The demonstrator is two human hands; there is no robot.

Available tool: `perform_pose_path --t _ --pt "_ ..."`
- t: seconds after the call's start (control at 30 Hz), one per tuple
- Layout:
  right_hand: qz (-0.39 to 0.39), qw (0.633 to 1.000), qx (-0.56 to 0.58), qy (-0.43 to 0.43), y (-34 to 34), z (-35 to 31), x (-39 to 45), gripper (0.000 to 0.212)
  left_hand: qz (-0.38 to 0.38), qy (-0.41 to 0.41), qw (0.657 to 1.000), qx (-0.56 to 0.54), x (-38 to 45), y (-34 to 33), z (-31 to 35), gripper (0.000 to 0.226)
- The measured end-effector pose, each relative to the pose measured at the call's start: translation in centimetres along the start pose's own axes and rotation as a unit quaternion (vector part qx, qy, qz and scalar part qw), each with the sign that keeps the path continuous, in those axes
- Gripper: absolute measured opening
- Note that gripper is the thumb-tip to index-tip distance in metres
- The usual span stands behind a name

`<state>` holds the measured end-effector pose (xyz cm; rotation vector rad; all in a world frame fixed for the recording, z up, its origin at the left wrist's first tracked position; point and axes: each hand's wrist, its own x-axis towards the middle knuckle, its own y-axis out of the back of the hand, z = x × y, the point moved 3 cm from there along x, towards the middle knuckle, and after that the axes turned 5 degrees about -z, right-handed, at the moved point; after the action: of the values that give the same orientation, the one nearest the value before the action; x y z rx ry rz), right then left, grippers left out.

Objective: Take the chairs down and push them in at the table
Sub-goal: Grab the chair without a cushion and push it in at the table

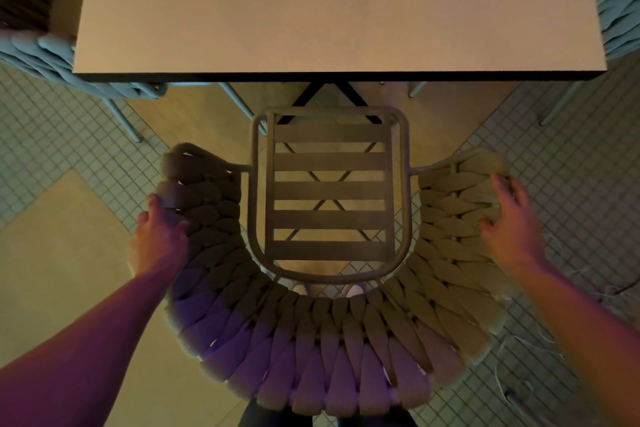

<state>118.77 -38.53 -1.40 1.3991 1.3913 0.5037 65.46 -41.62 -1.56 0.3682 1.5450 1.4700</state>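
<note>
A chair with a woven curved backrest (332, 354) and a slatted seat (329, 191) stands upright on the floor right in front of me, facing the table (332, 7). The seat's front edge sits just short of the table's near edge. My left hand (157, 229) grips the left arm of the woven backrest. My right hand (512, 218) grips the right arm of it. The table top is a pale rectangle with a dark edge and a black cross base beneath.
Another woven chair (52, 59) is pushed in at the table's left side, and a third (620, 21) at the right side. The floor is small square tiles with plain beige panels. Loose thin cords (519, 374) lie on the floor at lower right.
</note>
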Motion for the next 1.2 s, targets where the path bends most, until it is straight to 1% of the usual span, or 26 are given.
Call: perform_pose_path --t 0.17,0.4,0.67,0.77,0.8,0.83,0.9,0.97,1.03,1.13,1.2 --pt "-0.003 1.000 -0.009 0.011 0.0 -0.5 -0.4 0.082 -0.001 0.005 1.000 -0.009 -0.1 0.1 -0.5 0.061" --pt "-0.008 1.000 -0.028 0.007 -0.3 -1.7 -1.0 0.082 0.000 0.014 1.000 -0.015 0.0 0.4 -1.7 0.063" --pt "-0.024 0.999 -0.031 0.001 -0.5 -1.7 -1.0 0.085 -0.003 0.019 1.000 -0.018 -0.1 0.3 -1.7 0.062" --pt "-0.026 0.999 -0.038 -0.029 -0.6 -2.4 -1.3 0.083 -0.019 0.037 0.999 -0.023 -0.3 0.6 -1.1 0.063" --pt "-0.021 0.998 -0.042 -0.044 -0.8 -2.8 -1.5 0.081 -0.011 0.037 0.999 -0.015 -0.6 0.7 -0.8 0.065" --pt "-0.013 0.997 -0.048 -0.059 -1.1 -3.3 -1.9 0.079 0.008 0.021 1.000 0.000 -0.9 0.8 -0.4 0.067" --pt "0.004 0.995 -0.058 -0.086 -1.7 -4.4 -3.1 0.076 0.048 -0.052 0.997 0.042 -2.0 0.7 0.9 0.070" --pt "0.014 0.994 -0.066 -0.087 -2.6 -5.2 -4.7 0.075 0.047 -0.126 0.989 0.061 -3.4 0.1 2.8 0.070" --pt "0.012 0.995 -0.072 -0.070 -3.7 -5.9 -6.6 0.073 0.020 -0.166 0.985 0.047 -4.7 -0.7 4.7 0.066" --pt "0.006 0.998 -0.036 -0.056 -4.7 -6.2 -9.4 0.070 -0.056 -0.183 0.982 -0.002 -6.5 -1.8 7.0 0.059" --pt "0.001 0.998 -0.021 -0.058 -4.9 -5.7 -11.1 0.070 -0.097 -0.216 0.971 -0.021 -7.9 -2.6 8.2 0.056"
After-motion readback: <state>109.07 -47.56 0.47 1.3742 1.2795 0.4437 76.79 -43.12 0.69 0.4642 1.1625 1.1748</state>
